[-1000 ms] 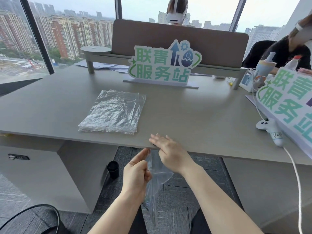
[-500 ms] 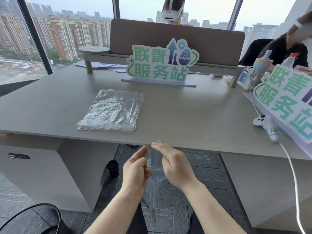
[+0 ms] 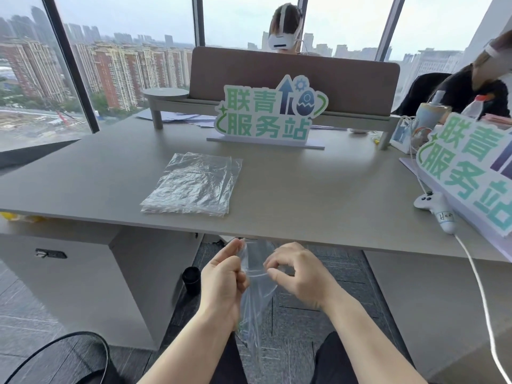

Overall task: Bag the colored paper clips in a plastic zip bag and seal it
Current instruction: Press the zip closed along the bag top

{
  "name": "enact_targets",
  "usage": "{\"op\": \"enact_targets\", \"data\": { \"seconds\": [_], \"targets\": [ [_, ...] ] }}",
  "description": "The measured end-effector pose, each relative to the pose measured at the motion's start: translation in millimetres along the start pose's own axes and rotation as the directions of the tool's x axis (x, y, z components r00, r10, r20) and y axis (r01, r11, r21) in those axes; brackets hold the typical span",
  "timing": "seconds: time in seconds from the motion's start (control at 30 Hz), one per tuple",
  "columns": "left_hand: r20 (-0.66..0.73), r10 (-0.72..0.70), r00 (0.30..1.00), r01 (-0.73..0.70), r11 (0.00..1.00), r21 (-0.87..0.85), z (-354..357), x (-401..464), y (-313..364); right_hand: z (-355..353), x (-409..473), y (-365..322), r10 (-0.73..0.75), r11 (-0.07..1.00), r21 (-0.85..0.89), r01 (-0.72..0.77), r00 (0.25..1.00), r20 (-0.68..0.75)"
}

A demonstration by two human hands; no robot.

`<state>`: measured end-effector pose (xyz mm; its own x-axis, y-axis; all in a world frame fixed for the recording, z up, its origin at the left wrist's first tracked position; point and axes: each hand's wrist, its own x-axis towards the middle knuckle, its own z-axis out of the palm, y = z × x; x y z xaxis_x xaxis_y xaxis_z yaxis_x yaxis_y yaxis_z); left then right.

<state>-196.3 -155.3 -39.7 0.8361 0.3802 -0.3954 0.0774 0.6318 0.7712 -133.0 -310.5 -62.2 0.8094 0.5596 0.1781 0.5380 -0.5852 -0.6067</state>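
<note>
Bag-opening looks under way: left hand (image 3: 221, 281) and right hand (image 3: 297, 273) pinch one zip bag (image 3: 256, 289) at six o'clock below the desk (image 3: 318, 189) edge, mouth needing spreading next, clips unseen.

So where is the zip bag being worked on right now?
In the head view, the clear zip bag hangs between the left hand and right hand, below the desk's near edge, over the lap.

Bright window daylight; soft focus, edges bowed
</note>
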Motion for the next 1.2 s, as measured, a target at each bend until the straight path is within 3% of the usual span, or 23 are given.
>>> {"op": "enact_targets", "data": {
  "seconds": [0.33,0.57,0.83,1.1,1.2],
  "targets": [
    [-0.008,0.131,0.991,-0.131,0.991,-0.005,2,-34,35,-30,-9,-41,-0.022,1.000,-0.022,0.020,0.995,-0.094],
    [0.040,0.271,0.962,-0.273,0.960,0.053,16,-47,75,-68,8,-73,-0.162,0.981,0.068,0.179,0.964,-0.212],
    [0.172,0.393,0.904,-0.427,0.855,0.294,40,-36,119,-130,31,-113,-0.291,0.950,0.021,0.312,0.907,-0.304],
    [0.383,0.583,0.717,-0.685,0.485,0.543,86,-1,154,-191,57,-130,-0.294,0.944,0.018,0.330,0.865,-0.406],
    [0.507,0.625,0.594,-0.752,0.207,0.626,105,11,169,-214,67,-128,-0.290,0.943,0.024,0.331,0.858,-0.423]
  ]
}}
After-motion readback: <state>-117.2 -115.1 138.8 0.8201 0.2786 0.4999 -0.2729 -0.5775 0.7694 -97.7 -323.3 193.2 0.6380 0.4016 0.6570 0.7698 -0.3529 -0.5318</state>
